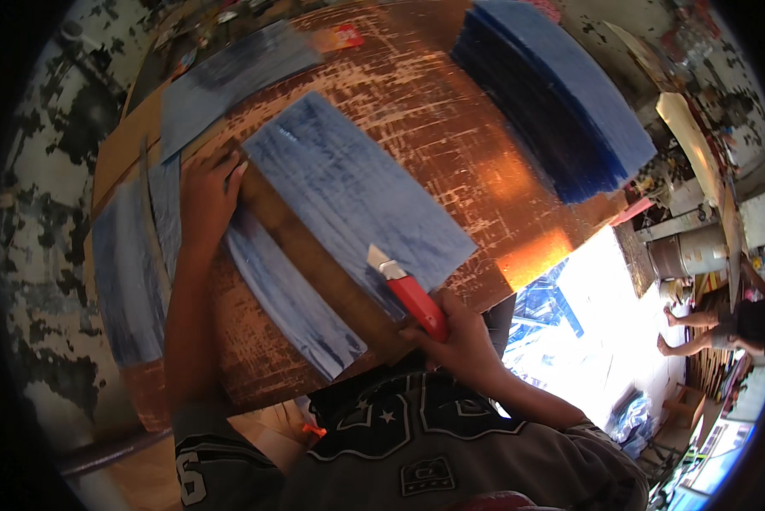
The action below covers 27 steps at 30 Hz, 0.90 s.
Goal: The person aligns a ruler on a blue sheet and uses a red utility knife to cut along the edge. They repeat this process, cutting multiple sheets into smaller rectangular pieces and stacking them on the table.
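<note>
A blue streaked sheet [361, 196] lies slantwise on the worn brown table, with a long, flat brown strip [306, 247] along its left edge. My left hand [212, 187] presses down at the strip's far end, fingers bent together over it. In my right hand [463, 341] is a red utility knife [416, 307], its blade pointing up and left above the sheet. That hand is beside the strip's near end; whether it touches the strip I cannot tell. Left of the strip shows a narrower blue piece [293, 298], its upper part near my left wrist.
A thick stack of blue sheets [561, 102] lies at the table's far right. More blue pieces [233, 81] are at the far left, and others [131, 264] lie beside my left forearm. A person's bare legs [693, 332] show on the bright floor at right.
</note>
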{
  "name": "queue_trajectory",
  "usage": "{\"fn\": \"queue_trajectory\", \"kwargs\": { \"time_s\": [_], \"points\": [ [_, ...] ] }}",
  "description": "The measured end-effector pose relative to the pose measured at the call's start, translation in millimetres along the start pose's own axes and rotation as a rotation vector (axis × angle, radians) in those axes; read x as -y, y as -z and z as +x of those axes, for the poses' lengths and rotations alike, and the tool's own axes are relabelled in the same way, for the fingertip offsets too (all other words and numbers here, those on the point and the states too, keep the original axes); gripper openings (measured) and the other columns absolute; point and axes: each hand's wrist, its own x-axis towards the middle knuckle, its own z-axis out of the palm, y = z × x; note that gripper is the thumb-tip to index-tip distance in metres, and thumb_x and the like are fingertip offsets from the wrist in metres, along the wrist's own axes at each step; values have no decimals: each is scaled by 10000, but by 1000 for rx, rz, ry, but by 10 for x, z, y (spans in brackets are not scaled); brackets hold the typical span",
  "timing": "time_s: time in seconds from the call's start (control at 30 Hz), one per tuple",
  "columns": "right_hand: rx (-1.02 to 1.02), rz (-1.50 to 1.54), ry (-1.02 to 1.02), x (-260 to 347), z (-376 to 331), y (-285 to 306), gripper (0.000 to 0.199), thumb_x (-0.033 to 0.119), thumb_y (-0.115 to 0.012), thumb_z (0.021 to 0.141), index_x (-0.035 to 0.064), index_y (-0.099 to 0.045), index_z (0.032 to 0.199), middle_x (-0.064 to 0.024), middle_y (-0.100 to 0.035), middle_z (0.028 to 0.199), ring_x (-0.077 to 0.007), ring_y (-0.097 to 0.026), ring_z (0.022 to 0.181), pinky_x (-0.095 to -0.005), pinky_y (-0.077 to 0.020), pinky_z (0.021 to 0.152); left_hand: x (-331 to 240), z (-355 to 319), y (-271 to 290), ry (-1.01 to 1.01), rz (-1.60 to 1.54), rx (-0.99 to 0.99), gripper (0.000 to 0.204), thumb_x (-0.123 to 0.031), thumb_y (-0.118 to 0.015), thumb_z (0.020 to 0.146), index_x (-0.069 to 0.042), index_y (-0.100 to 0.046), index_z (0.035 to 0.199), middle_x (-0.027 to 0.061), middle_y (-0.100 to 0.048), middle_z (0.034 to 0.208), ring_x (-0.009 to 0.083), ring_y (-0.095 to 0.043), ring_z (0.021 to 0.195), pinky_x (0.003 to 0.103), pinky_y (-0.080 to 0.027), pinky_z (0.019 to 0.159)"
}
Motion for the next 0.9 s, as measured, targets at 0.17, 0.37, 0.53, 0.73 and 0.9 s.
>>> {"fn": "queue_trajectory", "kwargs": {
  "time_s": [0.17,0.37,0.53,0.73,0.9],
  "points": [
    [34,71,-33,49,-4,15,374,183,-850,982,14,-581,1179,-110,-700,936,-174,-717,662,-326,-575,557,-47,-29,76,-9,-31,87,561,-403,-740,1039,70,-747,1339,263,-707,1426,423,-633,1331,521,-452,1170],
    [-6,15,-18,157,3,32,335,152,-833,975,8,-605,1174,-137,-693,934,-234,-746,761,-380,-583,640,-308,-158,313,14,-78,359,954,-654,-700,1009,105,-535,1564,293,-503,1661,426,-429,1590,549,-300,1322],
    [-74,-160,179,-87,1,-42,444,110,-871,941,-2,-611,1284,-129,-730,994,-181,-751,784,-343,-600,666,-624,-438,477,-62,-22,462,1112,-739,-699,959,102,-425,1632,338,-379,1721,445,-312,1651,573,-214,1356],
    [-41,-32,-1,-43,-15,-59,434,184,-892,923,13,-630,1224,-141,-730,972,-251,-754,820,-403,-579,717,-816,-696,430,-158,113,415,1251,-823,-669,916,86,-295,1691,350,-333,1737,437,-272,1668,613,-177,1357],
    [-14,72,-58,53,-10,-50,393,137,-873,952,12,-627,1232,-105,-762,982,-156,-741,663,-321,-577,581,-801,-710,389,-141,114,398,1269,-842,-661,906,75,-284,1699,329,-329,1749,421,-271,1673,617,-176,1356]
  ]
}}
